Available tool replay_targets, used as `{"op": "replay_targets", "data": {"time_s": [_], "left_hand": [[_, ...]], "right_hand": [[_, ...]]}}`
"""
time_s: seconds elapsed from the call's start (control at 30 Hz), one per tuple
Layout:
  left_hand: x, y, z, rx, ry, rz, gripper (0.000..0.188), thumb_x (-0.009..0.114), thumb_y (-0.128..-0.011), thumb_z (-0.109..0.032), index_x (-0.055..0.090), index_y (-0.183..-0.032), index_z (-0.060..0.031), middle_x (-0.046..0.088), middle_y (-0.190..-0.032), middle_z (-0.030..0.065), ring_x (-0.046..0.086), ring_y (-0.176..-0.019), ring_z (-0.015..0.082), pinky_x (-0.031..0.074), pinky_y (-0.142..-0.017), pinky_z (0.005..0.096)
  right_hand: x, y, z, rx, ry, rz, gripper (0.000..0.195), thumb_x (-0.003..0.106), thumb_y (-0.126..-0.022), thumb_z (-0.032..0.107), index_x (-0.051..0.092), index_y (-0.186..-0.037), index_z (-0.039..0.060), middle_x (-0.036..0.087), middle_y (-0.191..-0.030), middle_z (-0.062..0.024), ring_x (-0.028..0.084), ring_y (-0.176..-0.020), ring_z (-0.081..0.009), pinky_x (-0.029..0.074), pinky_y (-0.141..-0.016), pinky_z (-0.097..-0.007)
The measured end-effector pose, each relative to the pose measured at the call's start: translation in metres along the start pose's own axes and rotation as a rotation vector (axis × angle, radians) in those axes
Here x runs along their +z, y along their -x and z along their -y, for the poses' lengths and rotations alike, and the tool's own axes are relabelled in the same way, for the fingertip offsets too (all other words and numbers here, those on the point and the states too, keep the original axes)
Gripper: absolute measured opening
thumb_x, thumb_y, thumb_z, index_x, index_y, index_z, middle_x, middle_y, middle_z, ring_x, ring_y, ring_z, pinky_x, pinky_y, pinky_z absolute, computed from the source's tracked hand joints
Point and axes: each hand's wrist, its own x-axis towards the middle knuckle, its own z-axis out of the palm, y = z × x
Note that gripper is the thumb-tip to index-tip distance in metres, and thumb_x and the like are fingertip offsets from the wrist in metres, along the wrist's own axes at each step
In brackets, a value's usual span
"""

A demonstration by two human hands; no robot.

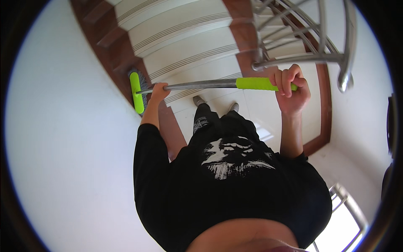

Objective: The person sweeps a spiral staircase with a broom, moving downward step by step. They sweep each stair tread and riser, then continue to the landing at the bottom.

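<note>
A long-handled mop or brush lies across my front, held nearly level. Its lime-green head with grey fibres is at the left, beside the brown skirting along the wall. Close to that head, my left hand is wrapped around the metal pole. My right hand grips the far end of the lime-green handle sleeve, its fingers curled over the top. Whether the fibres touch the skirting or hang just off it, I cannot tell.
Pale stairs with grooved edges rise ahead, bordered by brown skirting. A metal railing stands near my right hand. White walls flank both sides. My shoes rest on pale floor tiles. Another metal frame is behind right.
</note>
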Motion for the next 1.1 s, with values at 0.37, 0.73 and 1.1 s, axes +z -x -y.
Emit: {"op": "replay_targets", "data": {"time_s": [0.37,0.73,1.1], "left_hand": [[0.154,-0.127,-0.236,0.307,-0.093,0.475,0.018,0.058,-0.063,-0.023,0.059,-0.064,-0.0053,0.057,-0.066,0.0194,0.055,-0.068,0.0379,0.044,-0.060,0.0431],[0.307,-0.116,-0.404,0.677,-0.092,0.639,0.010,0.055,-0.058,-0.019,0.058,-0.059,-0.0095,0.057,-0.062,0.0155,0.056,-0.064,0.0349,0.044,-0.056,0.0432],[0.360,-0.033,-0.435,0.708,0.051,0.662,0.008,0.054,-0.055,-0.012,0.049,-0.053,-0.0057,0.049,-0.054,0.0170,0.049,-0.054,0.0368,0.037,-0.047,0.0437]], "right_hand": [[-0.107,0.169,0.166,-0.298,0.217,-0.537,0.018,0.030,-0.077,0.011,0.035,-0.060,0.0108,0.026,-0.047,0.0022,0.026,-0.047,-0.0113,0.026,-0.059,-0.0308],[-0.139,0.362,0.222,-0.497,0.253,-1.031,0.021,0.027,-0.075,0.008,0.040,-0.059,0.0113,0.029,-0.044,0.0024,0.027,-0.046,-0.0095,0.029,-0.058,-0.0287],[-0.152,0.434,0.246,-0.780,0.362,-0.959,0.016,0.039,-0.074,0.006,0.042,-0.060,0.0124,0.032,-0.044,0.0020,0.029,-0.040,-0.0065,0.028,-0.047,-0.0237]]}}
